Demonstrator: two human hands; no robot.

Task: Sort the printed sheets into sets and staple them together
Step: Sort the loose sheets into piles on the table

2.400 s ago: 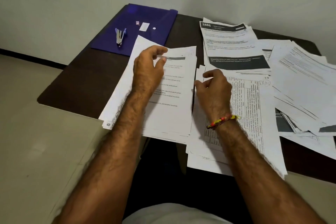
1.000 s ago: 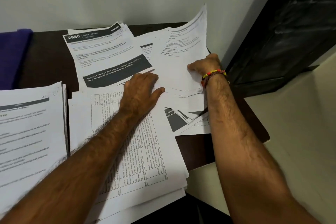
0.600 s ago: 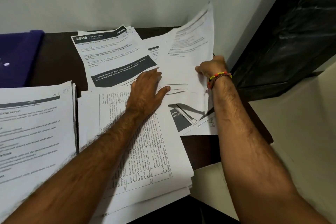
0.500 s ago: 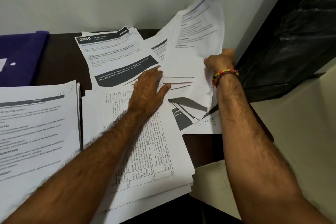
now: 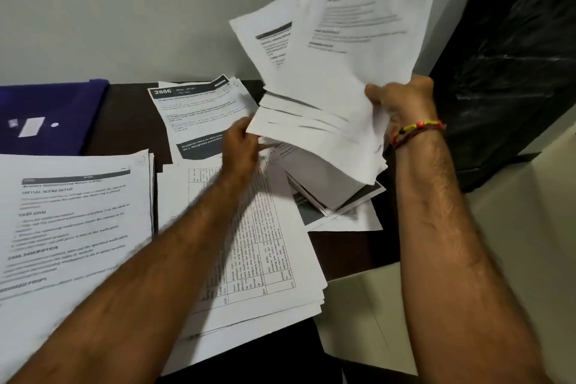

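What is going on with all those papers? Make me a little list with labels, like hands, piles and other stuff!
right hand: grips the lifted bundle of sheets at its right edge, raised and fanned above the table
left hand: at the bundle's lower left corner; blurred, grip unclear
piles on table: text pile at left, table-grid pile in the middle, sheet headed 2886 behind
under the bundle: more sheets lying loose
other: purple folder at far left
stapler: not in view
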